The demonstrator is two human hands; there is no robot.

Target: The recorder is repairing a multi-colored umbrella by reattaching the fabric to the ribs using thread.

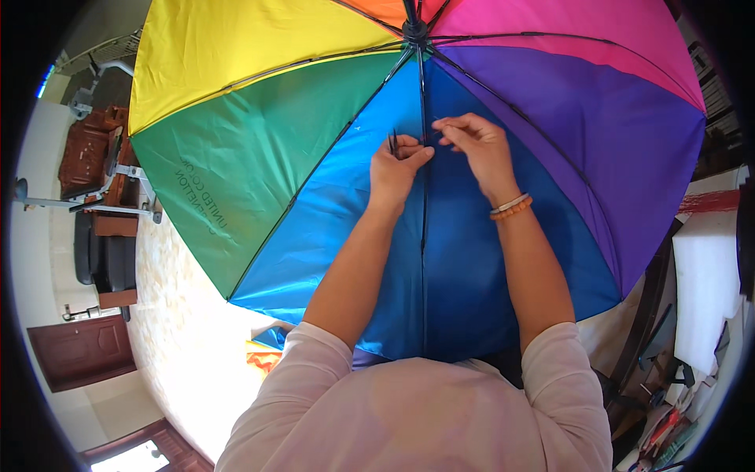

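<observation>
An open multicoloured umbrella [330, 244] spreads before me, its inside and black ribs facing me. My left hand [395, 175] is closed at the blue panel, thumb and forefinger touching or very near the middle rib [424, 204]. A slim black two-pronged tool [393, 143] sticks up out of its fingers; its exact kind is unclear. Just right of the rib, my right hand [484, 153] is closed in a pinch. Whatever its fingertips hold is too fine to make out. Beaded bracelets [511, 206] circle the right wrist.
The umbrella's hub [414, 31] and shaft are at the top. Exercise equipment [126, 189] and a dark seat [118, 256] stand at the left, beyond the pale floor [185, 315]. A white panel [704, 275] and cluttered items [664, 429] line the right side.
</observation>
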